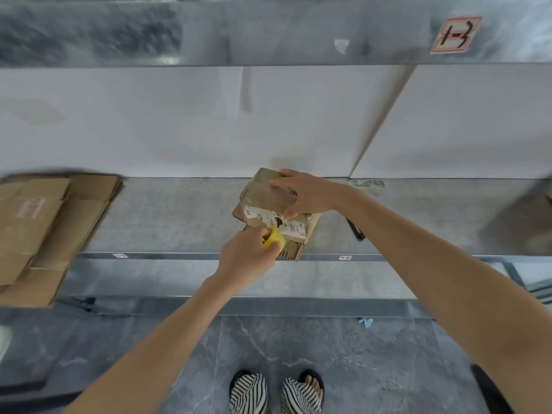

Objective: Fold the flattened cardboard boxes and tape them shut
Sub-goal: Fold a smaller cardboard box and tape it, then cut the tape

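Taping looks under way on one folded box (264, 192) on the metal worktop (167, 216): the right grip (304, 195) clasps its top, while the left grip (248, 258) is closed round a yellow tape dispenser (273, 242) at its near edge. Well left of the box, a stack of flattened boxes (44, 231) is apparently not yet folded.

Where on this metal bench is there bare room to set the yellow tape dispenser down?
Widest bare patch: the metal surface between the stack of flattened boxes and the cardboard box. Another lies right of the slim black object, toward the blurred shape at the far right. Crowded round the box itself.
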Demonstrator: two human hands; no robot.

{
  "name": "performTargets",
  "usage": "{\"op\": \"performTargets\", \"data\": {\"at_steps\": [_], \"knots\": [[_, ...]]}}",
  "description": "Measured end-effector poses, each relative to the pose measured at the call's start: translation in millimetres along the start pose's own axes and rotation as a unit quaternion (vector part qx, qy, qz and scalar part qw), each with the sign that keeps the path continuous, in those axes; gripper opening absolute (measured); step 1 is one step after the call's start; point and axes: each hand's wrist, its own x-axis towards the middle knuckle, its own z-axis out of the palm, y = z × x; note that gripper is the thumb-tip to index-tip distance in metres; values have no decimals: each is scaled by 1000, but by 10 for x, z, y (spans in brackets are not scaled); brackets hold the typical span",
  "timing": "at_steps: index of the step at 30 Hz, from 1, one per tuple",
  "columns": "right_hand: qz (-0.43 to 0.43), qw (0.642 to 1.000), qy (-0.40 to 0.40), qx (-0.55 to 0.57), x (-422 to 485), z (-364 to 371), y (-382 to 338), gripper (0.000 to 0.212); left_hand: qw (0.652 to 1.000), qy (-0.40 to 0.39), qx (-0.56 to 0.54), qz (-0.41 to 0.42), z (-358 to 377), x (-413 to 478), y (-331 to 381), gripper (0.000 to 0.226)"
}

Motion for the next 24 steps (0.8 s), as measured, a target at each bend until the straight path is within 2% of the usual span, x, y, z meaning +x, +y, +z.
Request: {"op": "performTargets", "data": {"at_steps": [6, 8, 11, 13, 16, 17, 20, 21, 24], "knots": [[11, 1000, 27, 0, 10, 30, 53, 84, 995, 12, -92, -40, 117, -2, 71, 20], [14, 995, 71, 75, -52, 86, 160, 81, 991, 10, -127, -46, 157, -8, 62, 19], [65, 954, 210, 206, -198, 239, 442, 73, 986, 0, -163, -28, 155, -24, 44, 17], [157, 919, 288, 220, -324, 389, 663, 62, 983, -6, -183, -17, 150, -27, 31, 12], [265, 864, 352, 246, -473, 671, 907, 52, 975, -7, -224, -13, 166, -28, 12, 6], [298, 856, 348, 241, -501, 768, 955, 53, 972, -8, -233, -10, 168, -30, 11, 8], [375, 877, 272, 127, -548, 1014, 997, 55, 966, -11, -257, -10, 173, -29, 11, 11], [380, 880, 265, 103, -547, 1052, 1001, 50, 963, -12, -268, -15, 172, -24, 13, 11], [375, 882, 259, 123, -538, 1011, 1021, 29, 956, -3, -292, -31, 177, -1, 20, 27]]}}
